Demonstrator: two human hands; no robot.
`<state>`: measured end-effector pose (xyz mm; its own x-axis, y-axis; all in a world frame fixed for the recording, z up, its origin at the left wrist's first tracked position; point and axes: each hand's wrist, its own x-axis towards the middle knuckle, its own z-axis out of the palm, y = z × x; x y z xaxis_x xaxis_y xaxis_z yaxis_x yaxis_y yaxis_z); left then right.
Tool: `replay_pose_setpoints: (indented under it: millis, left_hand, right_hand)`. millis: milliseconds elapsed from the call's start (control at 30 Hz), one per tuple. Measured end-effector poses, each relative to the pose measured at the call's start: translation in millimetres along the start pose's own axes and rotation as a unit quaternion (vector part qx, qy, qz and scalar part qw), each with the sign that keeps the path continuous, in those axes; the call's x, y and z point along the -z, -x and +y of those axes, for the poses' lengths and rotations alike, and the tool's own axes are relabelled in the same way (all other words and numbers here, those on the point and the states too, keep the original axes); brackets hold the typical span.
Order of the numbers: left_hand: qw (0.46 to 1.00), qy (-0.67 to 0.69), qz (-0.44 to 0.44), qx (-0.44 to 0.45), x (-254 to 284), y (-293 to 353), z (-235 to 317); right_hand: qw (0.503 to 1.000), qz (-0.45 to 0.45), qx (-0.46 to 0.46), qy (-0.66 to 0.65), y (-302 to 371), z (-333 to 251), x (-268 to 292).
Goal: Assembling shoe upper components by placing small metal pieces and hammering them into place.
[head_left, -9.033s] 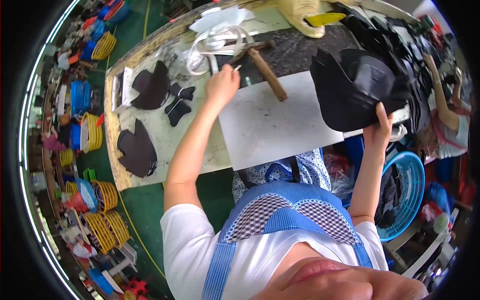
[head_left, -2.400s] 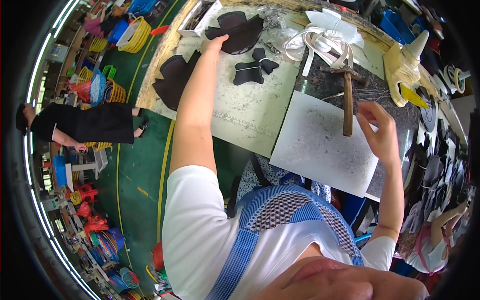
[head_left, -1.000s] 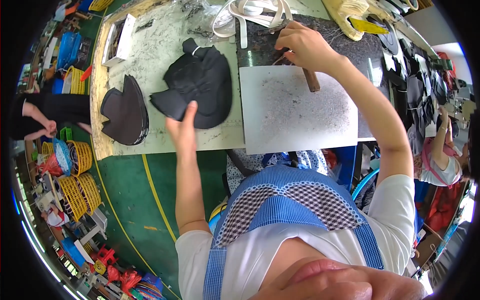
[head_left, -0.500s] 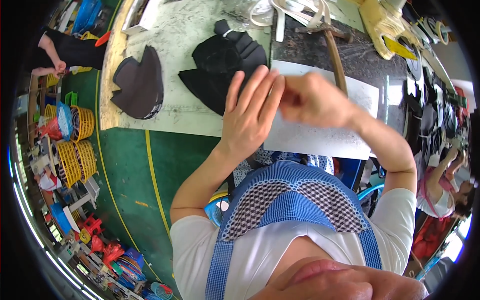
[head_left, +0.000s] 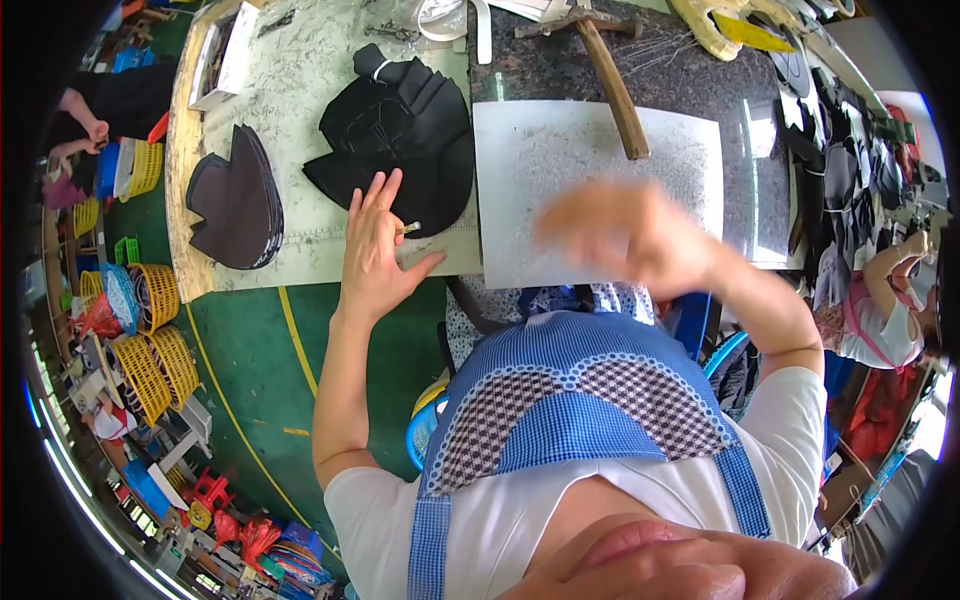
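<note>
My left hand (head_left: 374,250) lies at the near edge of a pile of black cut pieces (head_left: 395,140), fingers stretched out and thumb spread. A small pale item (head_left: 408,228) shows beside its fingers; I cannot make out what it is. Smeared by motion, my right hand (head_left: 635,240) is over the white board (head_left: 590,140), and its fingers cannot be read. A wooden-handled hammer (head_left: 612,85) lies beyond it, the handle end over the board. To the left of the black pile sits a stack of dark brown notched pieces (head_left: 235,205).
A white box (head_left: 222,55) stands at the far left of the worktable. White strips (head_left: 484,30) lie at the back, near a cream-coloured machine part (head_left: 710,25). Yellow baskets (head_left: 150,375) are on the left; two other people are at the sides.
My hands have parted: the left went left to the pile's near edge, the right is now lower over the board. The view has shifted, so more of the board and hammer shows.
</note>
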<state>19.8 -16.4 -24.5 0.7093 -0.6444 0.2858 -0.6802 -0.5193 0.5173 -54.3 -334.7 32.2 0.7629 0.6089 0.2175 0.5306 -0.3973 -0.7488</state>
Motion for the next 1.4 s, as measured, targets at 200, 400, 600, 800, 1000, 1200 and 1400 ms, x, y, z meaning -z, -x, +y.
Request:
replay_pose_setpoints:
  millis: [200, 400, 600, 800, 1000, 1200, 1400]
  left_hand:
    - [0.993, -0.084, -0.031, -0.08, 1.0, 1.3, -5.4]
    - [0.95, -0.129, 0.273, -0.074, 31.1, -19.5, -9.6]
    - [0.949, 0.017, 0.202, -0.24, 5.7, -47.1, 78.4]
    - [0.953, 0.23, -0.196, 0.029, -12.7, -75.2, 102.5]
    - [0.983, 0.181, 0.004, 0.014, -21.7, -149.3, 72.9]
    - [0.852, 0.505, -0.087, 0.107, -76.3, -166.6, 63.1]
    - [0.868, 0.468, -0.114, 0.121, -80.8, -168.2, 54.8]
  right_hand:
    - [0.883, 0.175, -0.374, 0.225, -8.0, 71.1, 43.8]
    - [0.896, 0.265, -0.356, 0.014, 11.6, 93.1, 71.4]
    - [0.864, 0.438, -0.222, -0.111, 23.5, 5.2, 74.1]
    - [0.842, 0.387, -0.36, -0.108, 86.0, -38.9, 55.2]
    - [0.874, 0.23, -0.428, 0.032, 82.7, -39.1, 28.0]
    - [0.873, 0.214, -0.438, -0.006, 79.1, -30.8, 29.7]
    - [0.883, 0.202, -0.424, -0.002, 87.1, -24.5, 31.3]
